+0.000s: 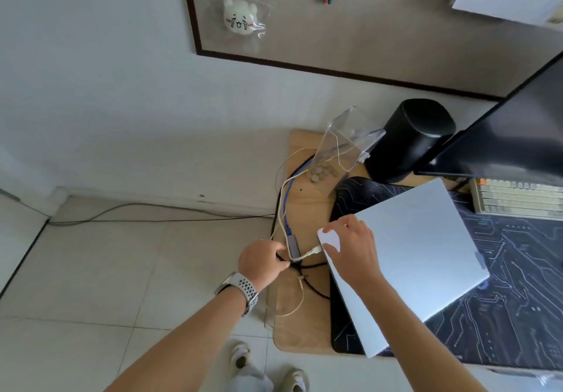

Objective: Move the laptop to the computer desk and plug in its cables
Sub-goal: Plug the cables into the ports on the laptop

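A closed silver laptop (420, 257) lies on a dark circuit-print desk mat (518, 315) on the wooden desk (307, 208). My right hand (355, 251) rests on the laptop's near-left corner, fingers curled over its edge. My left hand (262, 262), with a watch on the wrist, pinches a white cable (312, 252) whose plug points at the laptop's left side, a short way off it. A blue cable with a grey adapter (292, 243) and black cables (313, 285) lie tangled beside it on the desk's left edge.
A black cylindrical speaker (408, 141) and a clear plastic box (341, 150) stand at the desk's back left. A dark monitor (511, 129) overhangs the right; a keyboard (518, 198) sits under it. Tiled floor lies to the left, with cables along the wall.
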Available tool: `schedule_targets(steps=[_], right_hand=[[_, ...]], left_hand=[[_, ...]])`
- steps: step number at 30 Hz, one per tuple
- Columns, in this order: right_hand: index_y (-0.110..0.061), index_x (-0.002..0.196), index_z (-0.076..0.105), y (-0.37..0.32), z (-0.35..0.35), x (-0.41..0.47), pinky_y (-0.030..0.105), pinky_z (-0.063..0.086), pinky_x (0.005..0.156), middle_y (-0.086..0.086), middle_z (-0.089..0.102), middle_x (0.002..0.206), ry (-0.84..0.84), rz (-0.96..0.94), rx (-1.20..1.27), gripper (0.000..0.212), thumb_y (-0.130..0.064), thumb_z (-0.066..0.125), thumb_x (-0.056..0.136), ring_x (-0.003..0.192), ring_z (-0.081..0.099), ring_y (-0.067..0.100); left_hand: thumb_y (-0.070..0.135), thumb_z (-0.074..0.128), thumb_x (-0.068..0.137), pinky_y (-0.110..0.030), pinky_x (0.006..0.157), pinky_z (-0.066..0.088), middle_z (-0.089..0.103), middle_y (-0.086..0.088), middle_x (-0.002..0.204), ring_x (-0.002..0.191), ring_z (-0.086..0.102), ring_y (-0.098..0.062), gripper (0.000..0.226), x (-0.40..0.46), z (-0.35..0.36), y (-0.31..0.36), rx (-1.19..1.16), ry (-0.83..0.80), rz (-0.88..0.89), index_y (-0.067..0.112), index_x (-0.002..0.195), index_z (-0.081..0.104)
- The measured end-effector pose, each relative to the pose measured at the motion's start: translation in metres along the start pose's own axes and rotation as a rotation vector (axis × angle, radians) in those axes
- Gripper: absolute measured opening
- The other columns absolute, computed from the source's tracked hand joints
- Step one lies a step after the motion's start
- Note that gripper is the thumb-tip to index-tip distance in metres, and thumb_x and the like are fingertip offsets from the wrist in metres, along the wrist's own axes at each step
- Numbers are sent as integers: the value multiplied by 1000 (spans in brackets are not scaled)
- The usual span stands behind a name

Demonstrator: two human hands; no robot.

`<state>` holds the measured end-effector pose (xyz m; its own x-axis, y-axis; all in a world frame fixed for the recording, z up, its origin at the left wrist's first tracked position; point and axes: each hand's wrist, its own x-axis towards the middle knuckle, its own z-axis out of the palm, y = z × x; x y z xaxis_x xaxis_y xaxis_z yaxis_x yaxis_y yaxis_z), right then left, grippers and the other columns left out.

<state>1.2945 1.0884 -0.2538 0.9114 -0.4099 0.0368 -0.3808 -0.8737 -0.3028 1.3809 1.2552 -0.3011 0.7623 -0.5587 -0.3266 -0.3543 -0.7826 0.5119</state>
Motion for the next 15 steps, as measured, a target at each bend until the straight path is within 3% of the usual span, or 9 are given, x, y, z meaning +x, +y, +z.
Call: schedule_targets(steps=[2, 6, 10, 12, 15], right_hand=[[-16, 91, 70, 2, 5, -11, 37, 42, 77, 7, 60, 94, 53, -4, -5, 19, -12, 76, 73, 83, 58, 28], [-18, 80, 70, 0, 15, -30, 36, 42, 68, 4, 59, 84, 76, 7, -22, 14, -12, 77, 70, 74, 59, 25], [-14, 72, 67, -7, 21, -44, 31, 43, 53, 1, 56, 71, 25, -38, -7, 8, -6, 65, 73, 59, 54, 22], [-14, 68, 63, -13, 24, -49, 28, 37, 43, -1, 55, 66, -8, -25, 33, 17, -17, 53, 81, 50, 48, 18], [-17, 81, 63, -19, 33, -53, 30, 42, 52, -2, 61, 78, -169, 8, -15, 25, -24, 40, 87, 64, 59, 23]], left_hand=[[35, 63, 86, -26, 83, 48, 70, 2, 113, 107, 62, -15, 38, 0, 7, 0, 15, 11, -1, 24, 122, 64], [29, 63, 82, -28, 68, 47, 67, -3, 100, 99, 61, -21, 27, -6, 17, 3, 107, 18, 7, 24, 109, 68], [30, 65, 83, -29, 67, 47, 59, -1, 99, 97, 58, -21, 19, -8, 23, 3, 145, 38, 27, 27, 102, 66], [29, 65, 83, -27, 65, 43, 57, 1, 98, 94, 58, -18, 13, -10, 24, 1, 122, 43, 20, 29, 97, 67], [29, 66, 82, -26, 64, 45, 56, 2, 96, 90, 59, -18, 9, -13, 26, -6, 111, 56, 30, 28, 91, 68]])
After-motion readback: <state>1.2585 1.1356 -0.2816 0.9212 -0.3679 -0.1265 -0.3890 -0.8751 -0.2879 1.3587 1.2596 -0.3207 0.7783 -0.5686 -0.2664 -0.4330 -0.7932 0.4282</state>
